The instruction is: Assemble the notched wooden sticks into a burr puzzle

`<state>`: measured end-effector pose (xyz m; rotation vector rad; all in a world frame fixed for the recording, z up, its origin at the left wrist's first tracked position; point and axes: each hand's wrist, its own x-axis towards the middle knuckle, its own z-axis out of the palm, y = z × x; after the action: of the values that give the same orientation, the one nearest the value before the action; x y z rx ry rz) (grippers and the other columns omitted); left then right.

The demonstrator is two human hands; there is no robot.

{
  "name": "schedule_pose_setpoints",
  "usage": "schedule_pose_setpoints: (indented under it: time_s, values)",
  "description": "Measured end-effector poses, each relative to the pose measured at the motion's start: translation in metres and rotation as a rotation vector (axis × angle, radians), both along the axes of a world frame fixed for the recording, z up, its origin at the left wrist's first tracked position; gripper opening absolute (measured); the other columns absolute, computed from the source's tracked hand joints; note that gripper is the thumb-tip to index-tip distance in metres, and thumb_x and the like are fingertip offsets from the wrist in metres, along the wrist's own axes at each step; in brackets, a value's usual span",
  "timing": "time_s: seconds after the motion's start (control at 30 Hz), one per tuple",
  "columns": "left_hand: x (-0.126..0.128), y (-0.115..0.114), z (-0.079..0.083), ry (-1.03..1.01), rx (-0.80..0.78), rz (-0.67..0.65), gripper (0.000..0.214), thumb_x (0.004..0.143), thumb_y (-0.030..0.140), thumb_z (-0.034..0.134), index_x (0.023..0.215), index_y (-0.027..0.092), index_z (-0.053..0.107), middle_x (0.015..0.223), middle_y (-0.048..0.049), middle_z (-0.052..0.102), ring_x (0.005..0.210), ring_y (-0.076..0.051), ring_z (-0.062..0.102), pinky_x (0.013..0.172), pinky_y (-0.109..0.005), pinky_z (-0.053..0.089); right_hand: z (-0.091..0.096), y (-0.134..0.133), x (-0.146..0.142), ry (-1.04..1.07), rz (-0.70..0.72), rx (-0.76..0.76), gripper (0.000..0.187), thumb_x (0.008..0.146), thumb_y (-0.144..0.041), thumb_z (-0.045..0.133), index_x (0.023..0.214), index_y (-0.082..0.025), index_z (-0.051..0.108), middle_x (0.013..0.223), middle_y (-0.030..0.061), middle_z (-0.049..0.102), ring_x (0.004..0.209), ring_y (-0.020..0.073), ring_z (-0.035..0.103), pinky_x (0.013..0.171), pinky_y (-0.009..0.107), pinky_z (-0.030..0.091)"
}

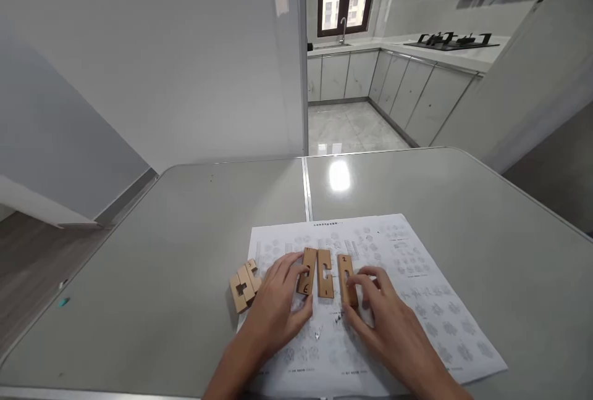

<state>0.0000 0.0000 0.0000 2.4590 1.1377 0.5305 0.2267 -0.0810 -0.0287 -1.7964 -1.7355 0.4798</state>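
Observation:
Three notched wooden puzzle pieces lie side by side on a printed sheet (393, 245). My left hand (278, 301) has its fingers around the left wooden piece (306, 279), which bears a handwritten mark like a 3. The middle wooden piece (323, 286), marked 1, lies untouched with its notch facing right. My right hand (380, 313) grips the right wooden piece (343, 273), marked 2, between thumb and fingers. Just left of my left hand, more wooden pieces (244, 283) sit joined in a cluster, partly on the sheet's edge.
The sheet carries rows of small diagrams and lies on a grey folding table (162, 264) with a metal seam (306, 187) down its middle. A small green bit (63, 302) is near the left edge. Beyond stand a white partition (208, 66) and a kitchen with a stove (451, 42).

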Motion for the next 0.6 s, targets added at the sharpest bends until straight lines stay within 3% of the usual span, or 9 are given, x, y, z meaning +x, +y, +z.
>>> schedule_pose_setpoints:
  time_s: [0.17, 0.27, 0.43, 0.6]
  values:
    - [0.006, -0.003, -0.004, -0.025, -0.038, 0.095, 0.032, 0.103, 0.027, 0.058, 0.135, 0.025, 0.054, 0.145, -0.0129, 0.061, 0.138, -0.033, 0.058, 0.112, -0.057, 0.053, 0.003, 0.002, -0.004, 0.010, -0.055, -0.023, 0.021, 0.105, -0.044, 0.051, 0.108, -0.026, 0.060, 0.116, 0.0082, 0.064, 0.064, 0.0172, 0.070, 0.049, 0.029, 0.055]
    - [0.010, -0.005, -0.004, -0.049, -0.061, 0.149, 0.040, 0.104, 0.025, 0.053, 0.143, 0.025, 0.047, 0.139, -0.0137, 0.062, 0.129, -0.032, 0.062, 0.107, -0.054, 0.055, 0.000, 0.003, -0.007, 0.006, -0.088, -0.008, 0.020, 0.106, -0.038, 0.045, 0.114, -0.026, 0.059, 0.111, 0.0073, 0.066, 0.075, 0.0208, 0.074, 0.052, 0.029, 0.056]
    - [0.017, -0.001, -0.006, -0.006, -0.067, 0.235, 0.038, 0.105, 0.031, 0.049, 0.141, 0.020, 0.048, 0.127, -0.0152, 0.064, 0.117, -0.033, 0.066, 0.097, -0.052, 0.057, -0.007, 0.008, -0.008, -0.053, -0.133, 0.037, 0.028, 0.106, -0.035, 0.040, 0.126, -0.023, 0.055, 0.109, 0.0095, 0.068, 0.081, 0.0246, 0.075, 0.054, 0.031, 0.054]
    - [0.024, 0.008, -0.005, 0.149, -0.115, 0.285, 0.030, 0.106, 0.033, 0.045, 0.129, 0.016, 0.054, 0.120, -0.0176, 0.068, 0.109, -0.036, 0.068, 0.092, -0.051, 0.055, -0.006, 0.013, -0.007, -0.073, -0.121, 0.021, 0.029, 0.109, -0.037, 0.033, 0.107, -0.023, 0.058, 0.096, 0.0068, 0.069, 0.071, 0.0227, 0.071, 0.049, 0.029, 0.046]
